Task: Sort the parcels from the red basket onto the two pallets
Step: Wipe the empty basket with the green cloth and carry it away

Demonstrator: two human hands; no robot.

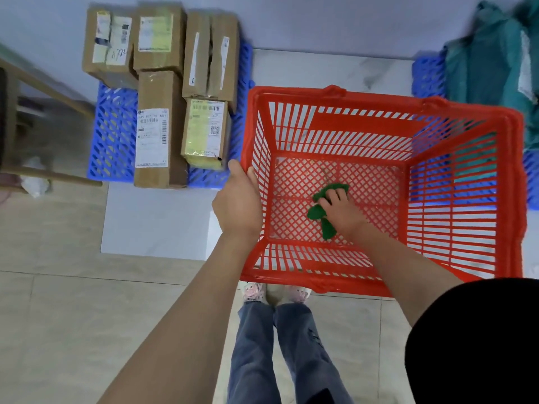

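Final pick: left hand (237,204) gripping red basket (379,102) rim, right hand (339,209) clutching last green parcel (316,212); next, lift toward right pallet (427,75).

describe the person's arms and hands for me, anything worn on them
Both forearms are bare. The left hand and right hand show no gloves, rings or watch. A black sleeve shows at the right upper arm.
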